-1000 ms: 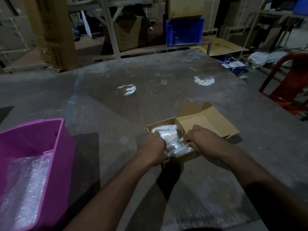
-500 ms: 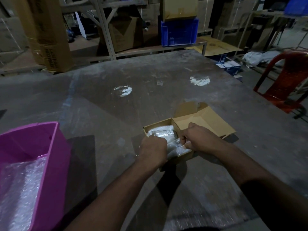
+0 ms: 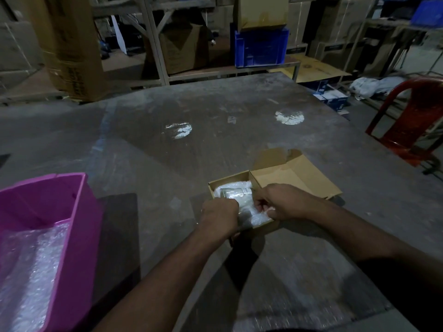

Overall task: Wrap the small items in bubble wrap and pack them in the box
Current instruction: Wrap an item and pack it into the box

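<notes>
Pink bin (image 3: 79, 212) w/ spare wrap (image 3: 31, 271) far left. My left hand (image 3: 219, 218) curls on the bundle (image 3: 236, 196) in the box (image 3: 242, 177); right hand (image 3: 284, 202) pinches its loose end. Feels light, squashy, slippery film, prob fragile inside, so grip the ends, not the middle.

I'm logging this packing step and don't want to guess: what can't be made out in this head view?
- The item inside the bubble-wrapped bundle: the wrap blurs it.
- The near part of the cardboard box: covered by the left hand and right hand.
- Fingertips of both hands: curled into the wrap, out of sight.
- The pink bin: cut off by the left and bottom edges.
</notes>
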Demonstrator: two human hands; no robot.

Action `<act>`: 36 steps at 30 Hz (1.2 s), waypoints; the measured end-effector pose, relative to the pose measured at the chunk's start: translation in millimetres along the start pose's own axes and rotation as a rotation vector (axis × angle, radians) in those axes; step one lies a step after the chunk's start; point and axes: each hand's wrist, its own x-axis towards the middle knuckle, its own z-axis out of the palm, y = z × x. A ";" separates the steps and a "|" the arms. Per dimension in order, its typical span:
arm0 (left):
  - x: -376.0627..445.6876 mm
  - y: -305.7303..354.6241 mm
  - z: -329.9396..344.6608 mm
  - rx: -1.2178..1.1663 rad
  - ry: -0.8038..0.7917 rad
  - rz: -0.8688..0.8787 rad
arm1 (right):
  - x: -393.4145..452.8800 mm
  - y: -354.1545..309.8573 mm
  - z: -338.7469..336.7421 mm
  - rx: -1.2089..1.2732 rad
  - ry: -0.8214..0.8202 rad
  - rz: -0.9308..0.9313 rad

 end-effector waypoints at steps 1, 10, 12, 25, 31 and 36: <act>0.4 -1.1 0.8 -0.011 0.005 0.005 | -2.9 3.2 1.5 0.021 0.004 0.000; 2.0 -3.9 1.5 -0.053 0.011 0.000 | -19.9 9.2 -0.7 0.090 -0.037 -0.041; 1.8 -4.3 1.3 -0.057 0.012 0.001 | -19.2 6.7 -2.0 0.083 -0.059 -0.049; 1.3 -3.6 -1.5 -0.043 0.001 -0.021 | 4.2 -7.3 -4.9 0.001 -0.117 0.065; 1.5 -2.3 -1.2 -0.030 -0.007 -0.030 | 19.4 -12.3 -4.1 -0.069 -0.130 0.128; 0.6 -1.6 -2.4 0.005 -0.015 -0.030 | 28.0 -20.7 -9.1 -0.211 -0.245 0.112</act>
